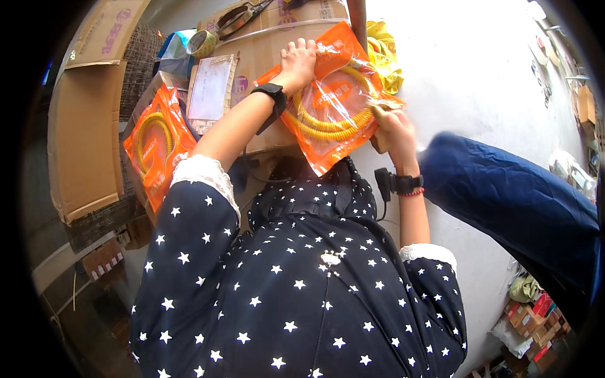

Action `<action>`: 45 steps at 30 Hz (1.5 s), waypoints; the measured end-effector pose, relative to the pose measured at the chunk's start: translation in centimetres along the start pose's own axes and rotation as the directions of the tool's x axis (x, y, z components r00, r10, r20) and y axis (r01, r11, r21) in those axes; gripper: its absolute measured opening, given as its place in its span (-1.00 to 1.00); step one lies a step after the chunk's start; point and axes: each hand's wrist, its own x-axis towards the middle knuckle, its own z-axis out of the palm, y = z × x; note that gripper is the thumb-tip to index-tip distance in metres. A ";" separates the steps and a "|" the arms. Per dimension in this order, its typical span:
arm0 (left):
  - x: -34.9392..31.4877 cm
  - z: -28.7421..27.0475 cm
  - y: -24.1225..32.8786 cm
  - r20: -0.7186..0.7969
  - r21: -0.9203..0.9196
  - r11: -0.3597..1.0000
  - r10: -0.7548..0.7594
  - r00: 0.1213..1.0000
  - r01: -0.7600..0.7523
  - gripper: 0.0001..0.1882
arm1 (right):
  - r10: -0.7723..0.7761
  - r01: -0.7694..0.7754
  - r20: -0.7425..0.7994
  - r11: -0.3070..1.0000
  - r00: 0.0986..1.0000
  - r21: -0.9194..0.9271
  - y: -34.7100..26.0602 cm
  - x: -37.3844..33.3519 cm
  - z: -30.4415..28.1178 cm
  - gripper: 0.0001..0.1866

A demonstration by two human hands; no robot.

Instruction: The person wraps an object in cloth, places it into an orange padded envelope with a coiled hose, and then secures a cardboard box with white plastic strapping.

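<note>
An orange plastic pouch (328,101) with a coiled yellow hose inside lies on a cardboard box (265,57) in front of me. My left hand (297,62) presses down on the pouch's upper left part, fingers curled over its edge. At the pouch's right edge, my right hand (394,129) grips a small tan object, blurred, against the packet. Both wrists carry black bands.
A second orange pouch (157,145) with a yellow hose stands in an open carton at left. A paper sheet in a sleeve (211,88), a tape roll (201,43) and scissors (242,16) lie on the box. Yellow cloth (384,57) sits behind. A blue-sleeved arm (510,201) reaches in from the right.
</note>
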 end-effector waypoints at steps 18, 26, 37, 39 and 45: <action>-1.3 -0.5 -2.3 0.108 0.067 0.955 -0.294 0.950 0.288 -0.14 | -0.710 0.540 -0.016 0.550 0.704 -0.637 -2.5 11.7 -2.0 -0.87; 0.7 -3.9 5.5 0.102 0.009 0.849 0.525 0.845 -0.529 -0.12 | -0.590 0.468 0.163 0.410 0.791 -0.783 -7.0 6.4 4.3 -0.67; 1.0 0.6 5.5 -0.076 0.039 0.860 0.510 0.857 -0.509 0.00 | -0.437 0.437 0.279 0.318 0.855 -0.841 2.1 -0.4 2.4 -0.59; 1.0 0.1 5.4 -0.096 0.041 0.862 0.507 0.857 -0.505 -0.06 | -0.472 0.524 0.399 0.165 0.786 -0.836 2.4 -1.2 2.0 -0.62; 1.8 -0.5 6.0 -0.031 0.001 0.861 0.508 0.861 -0.508 -0.08 | -0.311 0.724 0.706 -0.073 0.636 -0.685 3.4 -4.4 0.9 -0.62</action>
